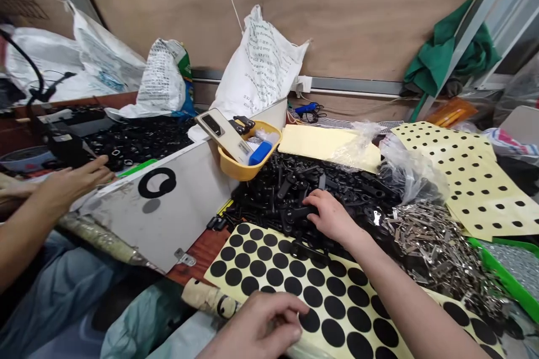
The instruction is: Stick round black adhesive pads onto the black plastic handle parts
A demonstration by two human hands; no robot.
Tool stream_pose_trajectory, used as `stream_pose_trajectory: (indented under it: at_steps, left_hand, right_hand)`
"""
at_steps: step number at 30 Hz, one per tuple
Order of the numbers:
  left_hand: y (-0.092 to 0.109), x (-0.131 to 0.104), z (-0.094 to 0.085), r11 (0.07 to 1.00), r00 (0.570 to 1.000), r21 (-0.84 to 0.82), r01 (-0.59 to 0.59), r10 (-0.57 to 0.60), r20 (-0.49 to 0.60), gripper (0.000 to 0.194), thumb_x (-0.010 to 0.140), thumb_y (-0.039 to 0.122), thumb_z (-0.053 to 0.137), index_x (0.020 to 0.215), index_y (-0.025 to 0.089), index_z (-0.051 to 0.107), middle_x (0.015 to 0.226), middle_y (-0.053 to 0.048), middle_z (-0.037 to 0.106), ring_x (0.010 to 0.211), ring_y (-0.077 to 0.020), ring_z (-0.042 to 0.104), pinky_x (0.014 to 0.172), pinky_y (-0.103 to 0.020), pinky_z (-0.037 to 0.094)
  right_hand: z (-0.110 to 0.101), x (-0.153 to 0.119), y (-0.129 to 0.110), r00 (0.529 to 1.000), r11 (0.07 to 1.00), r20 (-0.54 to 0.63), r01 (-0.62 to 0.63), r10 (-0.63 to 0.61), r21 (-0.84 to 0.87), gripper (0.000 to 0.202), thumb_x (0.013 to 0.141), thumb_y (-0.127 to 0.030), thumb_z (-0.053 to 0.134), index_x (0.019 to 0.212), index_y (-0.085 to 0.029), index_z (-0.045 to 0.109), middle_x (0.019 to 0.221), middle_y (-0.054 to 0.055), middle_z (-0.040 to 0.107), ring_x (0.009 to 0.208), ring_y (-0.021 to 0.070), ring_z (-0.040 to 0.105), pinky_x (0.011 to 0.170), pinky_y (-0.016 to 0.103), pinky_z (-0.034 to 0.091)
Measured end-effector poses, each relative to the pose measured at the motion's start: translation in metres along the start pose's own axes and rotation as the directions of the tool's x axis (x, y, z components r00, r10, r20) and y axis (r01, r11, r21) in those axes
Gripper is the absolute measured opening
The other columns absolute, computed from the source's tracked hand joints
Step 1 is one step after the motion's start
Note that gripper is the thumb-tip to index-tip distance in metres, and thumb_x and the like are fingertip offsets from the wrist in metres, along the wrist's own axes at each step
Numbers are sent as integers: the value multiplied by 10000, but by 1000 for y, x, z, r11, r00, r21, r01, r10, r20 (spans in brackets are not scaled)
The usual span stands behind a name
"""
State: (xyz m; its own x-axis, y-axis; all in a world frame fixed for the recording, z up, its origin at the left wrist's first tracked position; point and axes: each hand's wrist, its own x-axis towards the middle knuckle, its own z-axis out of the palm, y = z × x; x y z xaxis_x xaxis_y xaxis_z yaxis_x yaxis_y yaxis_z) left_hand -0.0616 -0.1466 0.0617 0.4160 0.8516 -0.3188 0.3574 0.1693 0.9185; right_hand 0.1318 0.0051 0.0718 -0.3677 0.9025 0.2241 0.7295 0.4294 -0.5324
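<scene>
My right hand (330, 217) reaches into a heap of black plastic parts (278, 182). Its thumb and fingers are apart at a black lever-like part (298, 214); I cannot tell whether they touch it. Lower down, my left hand (263, 322) hovers over the near edge of a yellow sheet of round black stickers (293, 286). The fingers are loosely bent, thumb and index apart, with nothing visible between them. One black part (309, 252) lies on the sheet's far edge, just below my right hand.
Right of the heap lie metal clips (438, 247), a green tray (511, 286) and a dotted yellow sheet (475, 179). A yellow basket (236, 171) holds a phone (223, 134). Beyond a grey panel (189, 196), a co-worker's hand (80, 185) is near other black parts (143, 137).
</scene>
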Motion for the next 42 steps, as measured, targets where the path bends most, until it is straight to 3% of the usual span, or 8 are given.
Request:
stream_pose_trajectory:
  at_steps: [7,12,17,19,27,32,36,42]
  left_hand:
    - [-1,43,10,910,973,-404,-92,-5,-232,280,784,295,627,1008,128,616,730,-37,680,640,-148,630,617,-255,472]
    - [11,52,28,830,892,-483,-277,36,-450,607,779,416,677,1315,205,488,1169,-99,660,1005,-217,646,913,-340,480]
    - [21,35,64,794,930,-580,-184,-50,-364,706,767,455,689,1394,257,433,1111,-74,700,1094,-259,614,1017,-386,419]
    - [22,30,71,784,957,-613,-96,-97,-274,673,763,414,700,1370,241,466,1015,-69,724,1016,-248,643,972,-361,444]
    - [24,42,77,882,981,-470,5,-96,-171,680,761,340,696,1384,263,434,781,-2,643,739,-178,604,767,-313,481]
    - [19,63,88,997,1000,73,-17,17,0,685,738,228,633,1398,252,449,759,-17,665,699,-207,612,687,-305,480]
    - [20,75,89,798,960,548,-252,133,248,735,639,90,519,1352,268,517,791,-34,701,713,-237,627,664,-309,440]
    - [27,86,85,614,891,661,-432,176,419,789,649,109,478,1426,228,414,766,-40,682,660,-232,599,677,-321,427]
  right_hand:
    - [-7,-2,4,990,988,-20,-138,140,75,171,664,-19,653,677,-186,621,714,14,592,788,211,583,778,348,443]
    - [-12,-61,-14,936,861,85,-349,343,370,71,732,-216,660,771,-182,611,657,-19,601,608,134,571,620,258,470]
    - [14,-138,-46,849,135,329,-414,413,900,361,542,-383,824,735,-172,603,653,-34,569,571,99,501,603,235,433]
    - [20,-161,-50,818,61,324,-398,476,915,353,563,-367,827,779,-176,623,657,-38,564,593,103,497,616,232,428]
    - [-8,-218,16,784,759,-152,-502,602,415,189,873,-354,557,851,-211,679,810,56,660,684,197,579,608,296,467]
    - [-7,-214,36,783,827,-274,-552,559,111,177,883,-298,537,912,-198,680,856,72,663,659,206,623,628,321,483]
    - [3,-206,28,797,822,-293,-566,527,-60,131,871,-223,539,870,-185,664,822,66,658,669,216,638,617,319,461]
    - [8,-200,22,780,794,-288,-601,556,-94,148,820,-121,500,812,-191,630,793,54,660,663,211,650,567,296,432]
